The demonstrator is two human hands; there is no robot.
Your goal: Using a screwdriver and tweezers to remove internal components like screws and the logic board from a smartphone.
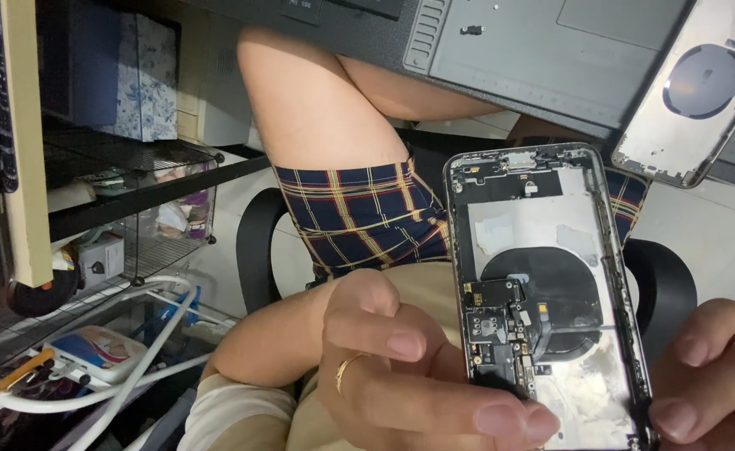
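An opened phone housing [543, 276] with a bare metal frame, a round black coil and small circuit parts is held up in front of me. My left hand [401, 367], with a gold ring on one finger, grips its lower left edge, thumb across the bottom. My right hand [706, 376] pinches its lower right corner. Behind it are my bare leg and plaid shorts [359, 209].
A second phone back housing [701, 83] lies on the grey work mat [543, 50] at the desk edge, upper right. A black chair seat [668, 284] is below. At left stand wire shelves [133, 184] with boxes, white hoses [133, 367] and clutter.
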